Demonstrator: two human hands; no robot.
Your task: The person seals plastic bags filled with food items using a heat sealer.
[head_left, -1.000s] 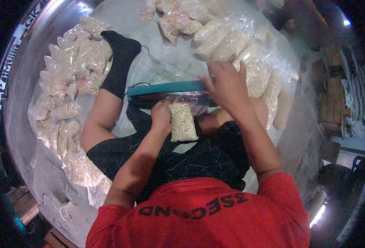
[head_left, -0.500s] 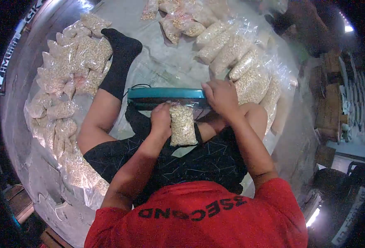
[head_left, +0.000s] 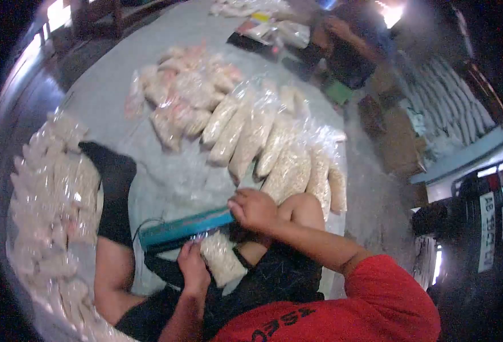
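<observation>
A teal heat sealer (head_left: 186,226) lies across in front of my crossed legs. A clear plastic bag of small pale pieces (head_left: 223,260), perhaps nuts or kernels, has its top edge at the sealer and its filled body toward my lap. My left hand (head_left: 193,264) is closed at the bag's upper left edge, with its fingertips close to the sealer. At the sealer's right end, my right hand (head_left: 254,210) is closed over the upper arm. The bag's mouth is partly hidden, and what the right fingers press is not fully visible.
Filled long bags (head_left: 271,142) lie in a row beyond my right knee. More bags with reddish marks (head_left: 186,91) are heaped farther ahead. Another pile of filled bags (head_left: 55,188) lines the left side. A person (head_left: 348,48) sits at the far right.
The view has swung to the right, so the sealer and bag appear lower, farther left and tilted. My hands stay at the bag and sealer. Another person's arm now shows more clearly.
</observation>
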